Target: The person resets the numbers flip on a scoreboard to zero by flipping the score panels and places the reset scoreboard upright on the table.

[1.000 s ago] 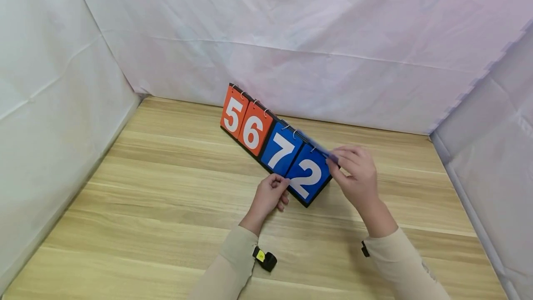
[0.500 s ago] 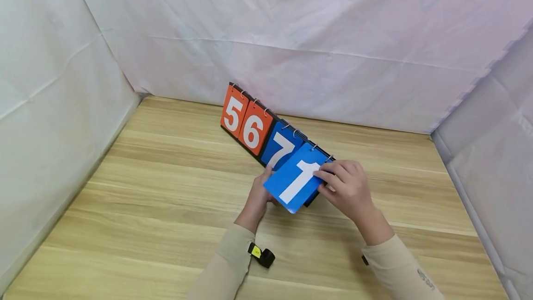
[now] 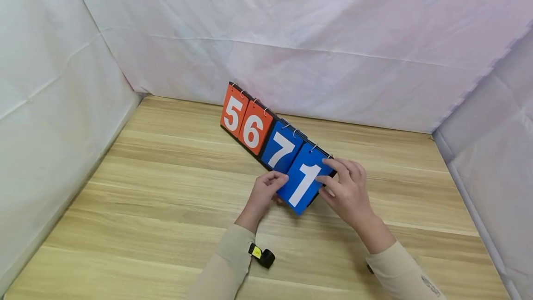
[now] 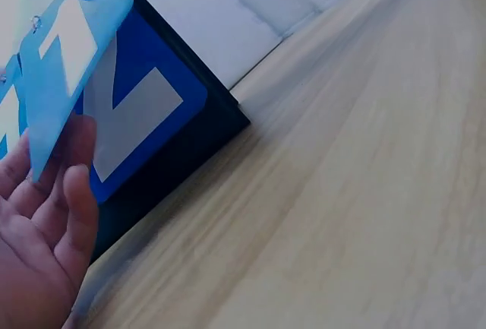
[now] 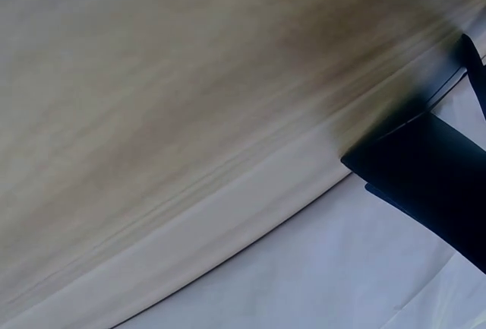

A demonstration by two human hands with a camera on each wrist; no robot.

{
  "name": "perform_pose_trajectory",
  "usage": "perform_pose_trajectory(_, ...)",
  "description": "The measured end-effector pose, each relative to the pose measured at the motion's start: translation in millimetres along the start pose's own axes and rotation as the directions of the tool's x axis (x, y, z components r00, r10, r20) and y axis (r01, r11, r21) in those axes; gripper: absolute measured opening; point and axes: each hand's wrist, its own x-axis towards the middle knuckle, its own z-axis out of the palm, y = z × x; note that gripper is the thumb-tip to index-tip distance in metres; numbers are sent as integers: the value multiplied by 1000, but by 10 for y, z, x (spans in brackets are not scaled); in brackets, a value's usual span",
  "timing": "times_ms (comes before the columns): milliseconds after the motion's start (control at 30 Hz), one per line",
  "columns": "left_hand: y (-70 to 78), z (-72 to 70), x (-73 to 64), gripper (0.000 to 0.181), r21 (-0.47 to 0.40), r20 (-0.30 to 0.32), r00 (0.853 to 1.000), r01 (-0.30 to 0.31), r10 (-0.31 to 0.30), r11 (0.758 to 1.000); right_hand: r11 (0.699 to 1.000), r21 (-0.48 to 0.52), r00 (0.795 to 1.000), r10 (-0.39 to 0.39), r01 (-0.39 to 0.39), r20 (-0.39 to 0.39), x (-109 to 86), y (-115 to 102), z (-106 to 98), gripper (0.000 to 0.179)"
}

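A flip scoreboard [image 3: 263, 159] stands slanted on the table, its number cards hung on metal rings. Two orange cards [image 3: 252, 128] show 5 and 6, then blue cards show 7 and 1. My left hand [image 3: 263, 193] pinches the lower left edge of the blue number card [image 3: 307, 175] with the 1. That card hangs away from the board, with part of the 2 card [image 4: 144, 116] visible behind it in the left wrist view. My right hand [image 3: 347, 189] touches its right edge, fingers spread. In the right wrist view only the black board [image 5: 425, 177] shows, no hand.
The wood-grain table [image 3: 137, 207] is enclosed by white cloth walls [image 3: 291, 22] at the back and sides. Black wrist camera straps [image 3: 262, 254] sit at the sleeve cuffs.
The blue card with the 1 has swung from over the top down in front of the 2. My right hand came down with it and its fingers loosened; my left hand took its lower left edge.
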Motion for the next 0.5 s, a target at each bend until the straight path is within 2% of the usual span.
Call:
perform_pose_trajectory(100,27,25,-8,23,91,15,1000,21,-23,996,1000,-19,1000,18,-18,9,-23,-1,-6,12)
perform_pose_trajectory(200,-122,23,82,25,134,-10,999,35,-34,990,999,-13,999,30,-30,30,-40,5,-13,14)
perform_pose_trajectory(300,-240,24,144,29,133,-46,999,33,-28,991,999,23,999,31,-32,35,-33,16,-28,16)
perform_pose_trajectory(400,-264,36,152,33,126,-81,997,28,-18,992,996,86,998,25,-21,-52,23,47,-52,20)
perform_pose_trajectory(500,-268,44,150,35,115,-112,994,30,-17,993,989,144,975,70,-40,-210,102,123,-76,19)
